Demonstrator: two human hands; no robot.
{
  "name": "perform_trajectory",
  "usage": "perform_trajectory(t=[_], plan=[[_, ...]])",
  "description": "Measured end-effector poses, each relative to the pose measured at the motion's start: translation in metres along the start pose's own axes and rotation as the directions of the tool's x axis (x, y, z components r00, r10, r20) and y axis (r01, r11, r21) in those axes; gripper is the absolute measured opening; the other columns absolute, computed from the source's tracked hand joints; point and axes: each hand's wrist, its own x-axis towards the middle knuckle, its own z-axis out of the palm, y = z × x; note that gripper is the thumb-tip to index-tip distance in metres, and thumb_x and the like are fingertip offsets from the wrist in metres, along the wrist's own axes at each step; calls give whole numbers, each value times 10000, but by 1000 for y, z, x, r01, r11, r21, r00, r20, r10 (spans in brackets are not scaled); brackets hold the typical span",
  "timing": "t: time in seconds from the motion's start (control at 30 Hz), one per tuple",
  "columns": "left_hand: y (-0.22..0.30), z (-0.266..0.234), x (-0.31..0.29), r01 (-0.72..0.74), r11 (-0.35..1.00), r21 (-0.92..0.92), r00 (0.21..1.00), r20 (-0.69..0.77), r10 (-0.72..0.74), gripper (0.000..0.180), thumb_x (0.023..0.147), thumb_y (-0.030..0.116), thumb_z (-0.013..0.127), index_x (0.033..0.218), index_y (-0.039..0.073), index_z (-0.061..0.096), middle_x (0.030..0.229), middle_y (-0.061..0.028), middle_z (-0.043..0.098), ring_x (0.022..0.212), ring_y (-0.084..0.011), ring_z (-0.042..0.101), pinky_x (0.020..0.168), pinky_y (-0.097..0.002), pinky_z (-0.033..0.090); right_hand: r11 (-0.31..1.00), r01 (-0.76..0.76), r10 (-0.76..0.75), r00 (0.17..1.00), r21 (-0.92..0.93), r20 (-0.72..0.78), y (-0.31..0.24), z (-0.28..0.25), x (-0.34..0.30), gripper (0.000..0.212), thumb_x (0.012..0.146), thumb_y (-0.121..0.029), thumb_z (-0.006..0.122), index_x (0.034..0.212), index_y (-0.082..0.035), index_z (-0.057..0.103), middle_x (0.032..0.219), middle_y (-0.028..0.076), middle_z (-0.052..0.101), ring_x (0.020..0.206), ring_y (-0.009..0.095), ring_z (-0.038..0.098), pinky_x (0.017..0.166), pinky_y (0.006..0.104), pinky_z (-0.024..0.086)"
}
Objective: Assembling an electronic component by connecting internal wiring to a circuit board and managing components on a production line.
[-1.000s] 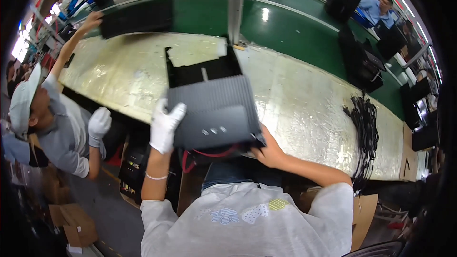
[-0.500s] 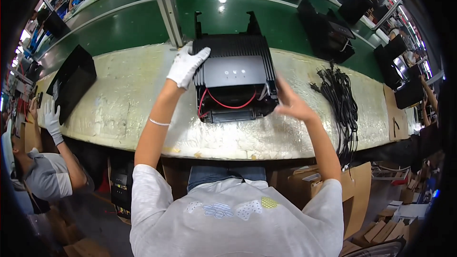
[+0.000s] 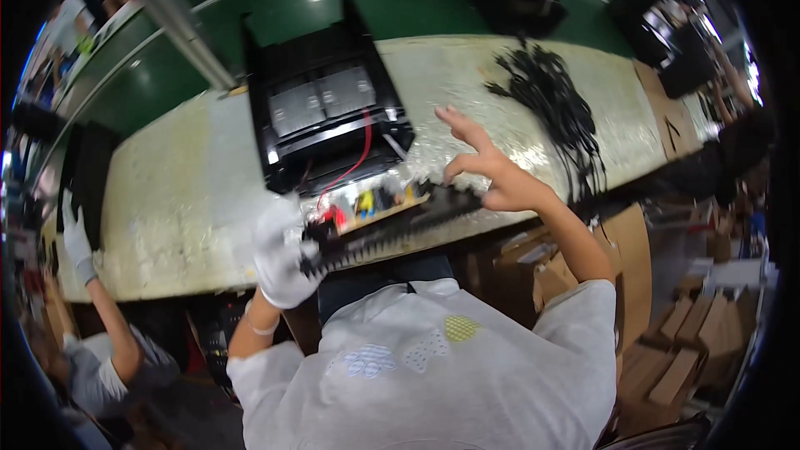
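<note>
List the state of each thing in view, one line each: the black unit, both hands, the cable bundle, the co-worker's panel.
black unit: lying on the worktable, near end open, red wire and circuit board showing.
left hand: white-gloved, gripping the unit's near left corner.
right hand: bare, fingers spread, at the near right edge; contact unclear.
black cable bundle: loose on the table, untouched.
co-worker's gloved hand: on a black panel at far left.

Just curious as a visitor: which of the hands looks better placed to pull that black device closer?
Probably the left hand: gloved, it already grips the near edge of the black device by the exposed circuit board. The bare right hand hovers open beside it.
</note>
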Motion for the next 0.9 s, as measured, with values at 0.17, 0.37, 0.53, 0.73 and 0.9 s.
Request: perform_trajectory(t=[0.17,0.37,0.53,0.73,0.9], plan=[[-5,31,-99,-98,991,92,981,178,80,407,603,70,794,889,91,504,1077,-127,566,1027,-365,593,846,-464,500,599,-542,191,812,-589,-552,53,-34,-77,422,807,-173,722,1149,-23,526,1488,274,287,1349,470,314,1098,483,312],[6,25,-106,-8,997,71,946,323,-15,794,604,685,742,1008,36,526,1169,-170,530,1154,-394,514,932,-509,430,245,-734,23,658,-634,-753,127,-60,-127,365,859,-277,672,1044,10,542,1174,281,556,1049,434,545,889,465,462],[0,21,-111,46,990,131,943,320,-86,755,800,742,490,1039,27,525,1234,-203,527,1140,-424,519,965,-526,410,301,-796,264,598,-524,-757,155,-84,-144,356,901,-316,626,960,34,595,837,233,599,823,432,566,731,498,459],[8,18,-86,97,995,39,972,210,-103,624,890,616,503,1076,21,544,1210,-207,543,1126,-415,528,969,-513,409,411,-809,179,524,-420,-833,127,-97,-143,277,911,-284,599,893,-7,600,812,219,615,790,435,576,683,518,459],[21,23,-32,316,942,-112,946,-34,-321,333,774,-15,526,1105,-15,563,1191,-196,575,1073,-333,569,969,-431,420,570,-676,48,594,-466,-803,-5,-112,-70,194,934,-179,590,994,5,592,838,212,637,720,358,624,613,428,499]])
